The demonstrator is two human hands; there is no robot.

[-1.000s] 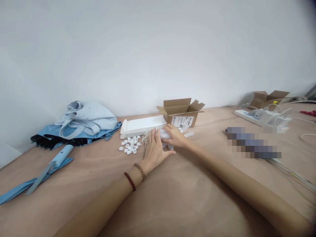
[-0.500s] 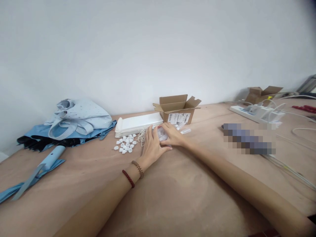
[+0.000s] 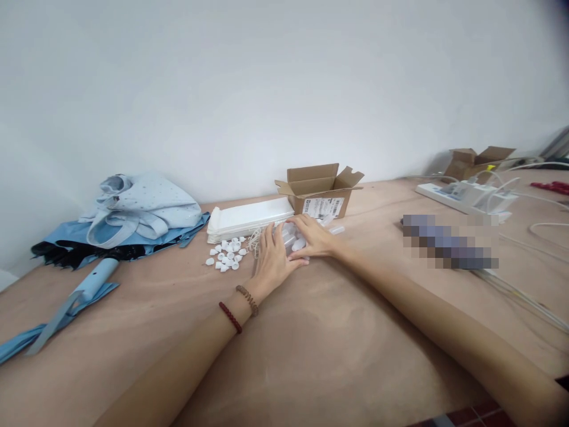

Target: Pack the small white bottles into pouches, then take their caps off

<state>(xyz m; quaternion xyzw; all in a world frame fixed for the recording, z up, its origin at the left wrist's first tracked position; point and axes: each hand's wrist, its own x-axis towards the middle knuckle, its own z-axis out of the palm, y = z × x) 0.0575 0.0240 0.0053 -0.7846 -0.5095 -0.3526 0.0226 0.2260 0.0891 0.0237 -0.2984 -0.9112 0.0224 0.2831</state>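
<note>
My left hand point(image 3: 274, 256) and my right hand point(image 3: 312, 238) curve round a small heap of clear plastic bottles point(image 3: 291, 236) from both sides. Their thumbs meet at the near side of the heap, with the fingers over its far side. Part of the heap is covered by the fingers. Beyond my right hand one more clear bottle point(image 3: 336, 230) lies loose. Several small white caps point(image 3: 229, 254) are scattered left of my left hand. Between them and my fingers is a bundle of off-white string point(image 3: 254, 240).
Behind my hands stands an open cardboard box point(image 3: 322, 196), beside a flat stack of white packs point(image 3: 251, 216). A blue umbrella point(image 3: 95, 279) and a light-blue cloth bag point(image 3: 146, 207) lie at left. Rightward are a blurred-out object point(image 3: 448, 242), a power strip point(image 3: 466, 198) and cables.
My hands stay round the bottles and have shifted only slightly. More of the bottles shows between my fingers. The whole view has tilted a little.
</note>
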